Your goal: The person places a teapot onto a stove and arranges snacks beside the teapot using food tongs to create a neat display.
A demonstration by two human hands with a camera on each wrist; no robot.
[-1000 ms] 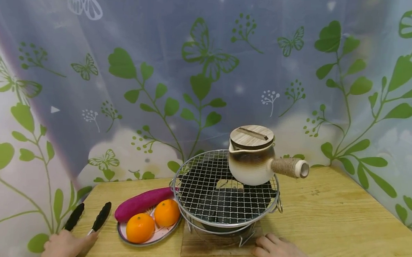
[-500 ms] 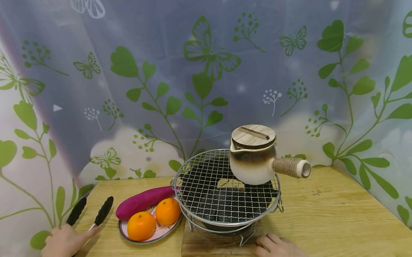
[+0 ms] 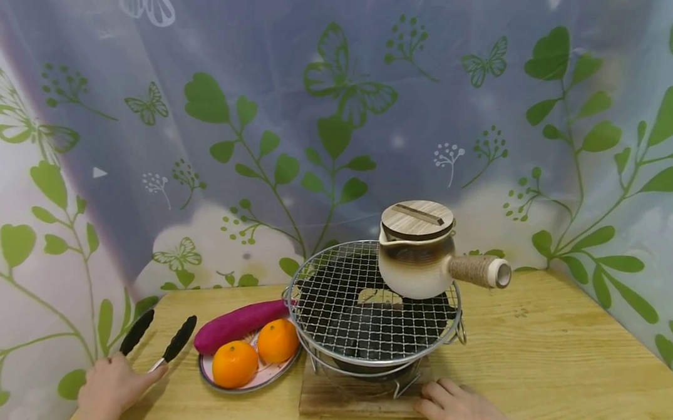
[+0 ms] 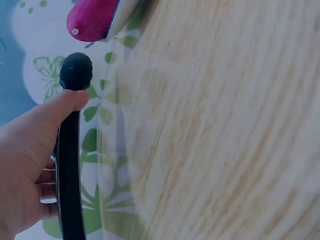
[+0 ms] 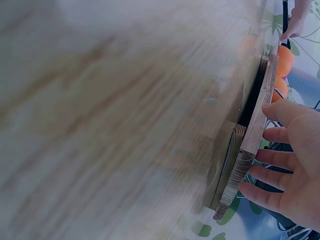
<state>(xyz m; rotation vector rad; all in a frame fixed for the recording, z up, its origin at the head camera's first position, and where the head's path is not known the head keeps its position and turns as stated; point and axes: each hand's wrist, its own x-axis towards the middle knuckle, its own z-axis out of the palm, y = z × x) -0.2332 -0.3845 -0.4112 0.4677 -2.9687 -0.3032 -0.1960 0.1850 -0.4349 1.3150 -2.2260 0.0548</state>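
Tongs [image 3: 181, 339] sit in your left hand [image 3: 116, 385], thumb on one black arm, fingers behind it; you hold them firmly enough, it seems, while their two ends stand wide apart with nothing between. Over the last second that hand has edged slightly forward, so the tips reach a little farther along the left side of the plate [image 3: 267, 374], apart from it. For the work, that looks like a small gain in reach only; the tongs carry nothing. On the plate lie two oranges [image 3: 235, 364] and a purple vegetable [image 3: 241, 325]. Farther right, your right hand [image 3: 460, 409] touches the wooden board [image 3: 350, 402], fingers extended, below the wire rack [image 3: 359, 330] bearing the lidded pot [image 3: 415, 270].
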